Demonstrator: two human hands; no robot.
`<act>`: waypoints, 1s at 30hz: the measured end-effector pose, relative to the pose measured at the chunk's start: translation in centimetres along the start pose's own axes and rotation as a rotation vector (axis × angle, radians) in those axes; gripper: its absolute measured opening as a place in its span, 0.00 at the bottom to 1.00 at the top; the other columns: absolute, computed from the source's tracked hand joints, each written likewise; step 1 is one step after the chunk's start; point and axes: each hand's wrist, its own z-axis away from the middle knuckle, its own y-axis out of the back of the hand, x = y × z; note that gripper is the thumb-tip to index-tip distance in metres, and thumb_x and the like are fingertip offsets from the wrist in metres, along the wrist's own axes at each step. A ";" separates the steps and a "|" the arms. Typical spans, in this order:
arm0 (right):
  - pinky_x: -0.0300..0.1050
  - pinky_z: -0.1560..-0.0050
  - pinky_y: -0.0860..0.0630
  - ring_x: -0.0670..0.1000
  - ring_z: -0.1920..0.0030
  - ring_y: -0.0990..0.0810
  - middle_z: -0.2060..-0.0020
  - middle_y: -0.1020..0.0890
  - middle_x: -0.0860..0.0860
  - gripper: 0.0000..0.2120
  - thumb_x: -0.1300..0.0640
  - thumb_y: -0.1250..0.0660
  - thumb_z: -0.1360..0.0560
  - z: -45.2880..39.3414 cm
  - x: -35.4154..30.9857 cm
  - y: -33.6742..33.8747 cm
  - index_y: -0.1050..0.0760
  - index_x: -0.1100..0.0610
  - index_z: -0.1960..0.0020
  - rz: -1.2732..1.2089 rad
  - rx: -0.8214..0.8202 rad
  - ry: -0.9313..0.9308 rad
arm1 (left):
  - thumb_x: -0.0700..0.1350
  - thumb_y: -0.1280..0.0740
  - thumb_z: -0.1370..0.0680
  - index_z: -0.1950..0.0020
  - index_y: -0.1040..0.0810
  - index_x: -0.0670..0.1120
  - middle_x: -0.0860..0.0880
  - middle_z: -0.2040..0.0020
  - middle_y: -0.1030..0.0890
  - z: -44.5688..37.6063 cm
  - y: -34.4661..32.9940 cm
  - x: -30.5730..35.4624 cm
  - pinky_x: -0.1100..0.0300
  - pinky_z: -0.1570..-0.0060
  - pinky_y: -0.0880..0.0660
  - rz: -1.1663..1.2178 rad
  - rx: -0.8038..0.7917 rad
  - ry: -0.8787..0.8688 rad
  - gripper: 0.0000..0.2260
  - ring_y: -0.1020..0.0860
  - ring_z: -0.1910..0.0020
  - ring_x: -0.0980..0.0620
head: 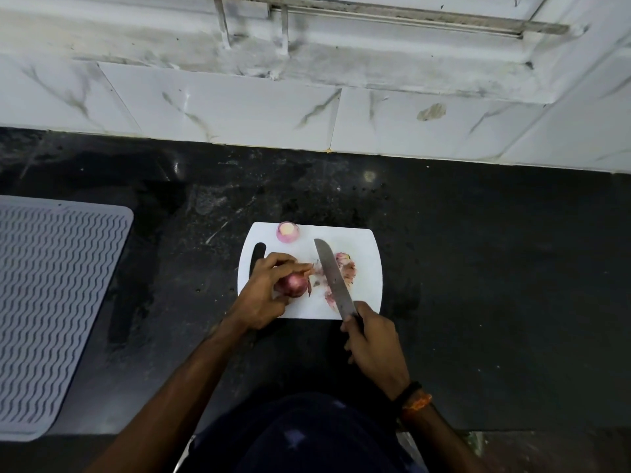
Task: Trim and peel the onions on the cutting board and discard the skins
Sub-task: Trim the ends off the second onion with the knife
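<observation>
A white cutting board [367, 268] lies on the dark countertop [478, 250], just in front of the person. The left hand [264, 290] is curled around a red onion [293, 284] with its skin on, holding it over the left half of the board; the fingers [297, 266] wrap over its top and the thumb presses from below. The right hand [374, 346] is closed tight on the handle of a knife [333, 278], whose blade points away from the person and lies angled over the middle of the board, just beside the held onion; contact between blade and onion cannot be confirmed. A pile of onion skins [345, 268] sits under and right of the blade. A peeled onion [288, 231] rests at the board's far left edge, apart from both hands. A grey ribbed mat [51, 302] lies on the counter well to the left. The right wrist wears a dark and orange band [415, 397].
</observation>
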 end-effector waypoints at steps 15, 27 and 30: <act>0.52 0.58 0.19 0.51 0.64 0.20 0.62 0.20 0.51 0.04 0.57 0.40 0.19 0.0 -4.1 -0.8 0.27 0.54 0.49 0.027 0.054 0.061 | 0.39 0.25 0.29 0.29 0.34 0.48 0.58 0.31 0.32 1.3 -1.3 1.2 0.59 0.36 0.28 -0.001 0.157 0.030 0.32 0.28 0.32 0.53; 0.52 0.52 0.19 0.53 0.56 0.19 0.53 0.20 0.53 0.08 0.57 0.41 0.20 -0.7 -3.2 -1.7 0.27 0.57 0.43 0.184 0.017 -0.015 | 0.40 0.26 0.32 0.36 0.24 0.48 0.50 0.32 0.25 1.5 -1.5 1.0 0.49 0.38 0.26 -0.040 0.167 -0.042 0.25 0.27 0.35 0.49; 0.52 0.53 0.18 0.53 0.57 0.17 0.53 0.19 0.53 0.07 0.56 0.41 0.19 -0.6 -3.4 -1.5 0.29 0.56 0.43 0.164 0.006 -0.027 | 0.48 0.24 0.32 0.37 0.24 0.49 0.51 0.33 0.26 1.4 -1.4 0.9 0.53 0.41 0.24 -0.017 0.159 -0.033 0.25 0.26 0.36 0.50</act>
